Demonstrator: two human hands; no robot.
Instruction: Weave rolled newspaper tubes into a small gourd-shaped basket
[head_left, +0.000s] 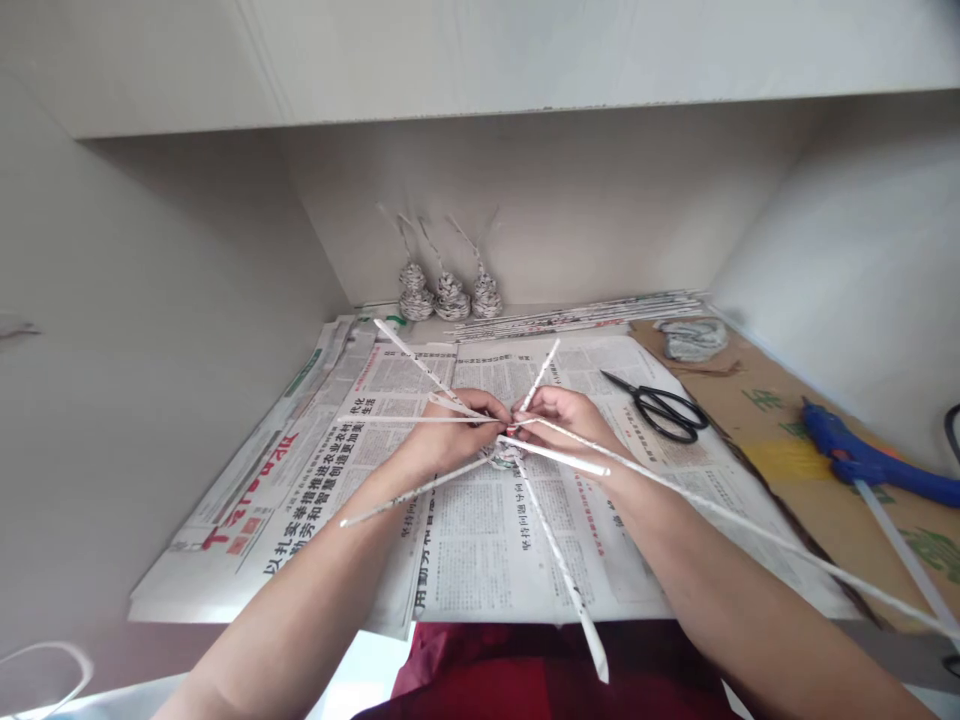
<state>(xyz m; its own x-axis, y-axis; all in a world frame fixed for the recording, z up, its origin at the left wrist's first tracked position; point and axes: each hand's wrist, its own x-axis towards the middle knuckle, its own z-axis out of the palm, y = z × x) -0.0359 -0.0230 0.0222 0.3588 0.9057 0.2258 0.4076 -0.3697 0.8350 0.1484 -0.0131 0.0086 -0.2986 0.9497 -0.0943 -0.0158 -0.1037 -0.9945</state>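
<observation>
A small woven piece of rolled newspaper (504,458) sits between my hands above the newspaper, its rolled paper strips fanning out in several directions. My left hand (463,430) is closed, thumb and fingers pinching a paper strip at the centre of the weave. Opposite it, my right hand (566,412) is also closed, its fingertips on a long paper strip (675,487) that runs down to the lower right. Another strip (559,550) points toward my body. The fingers partly cover the middle of the weave.
Three gourd-shaped woven paper pieces (450,298) stand at the back. Rolled paper sticks (577,316) lie beside them. Black scissors (664,408) rest on newspaper sheets (315,500). On the right, cardboard (772,425) carries a blue glue gun (862,460) and a coiled paper bundle (694,340).
</observation>
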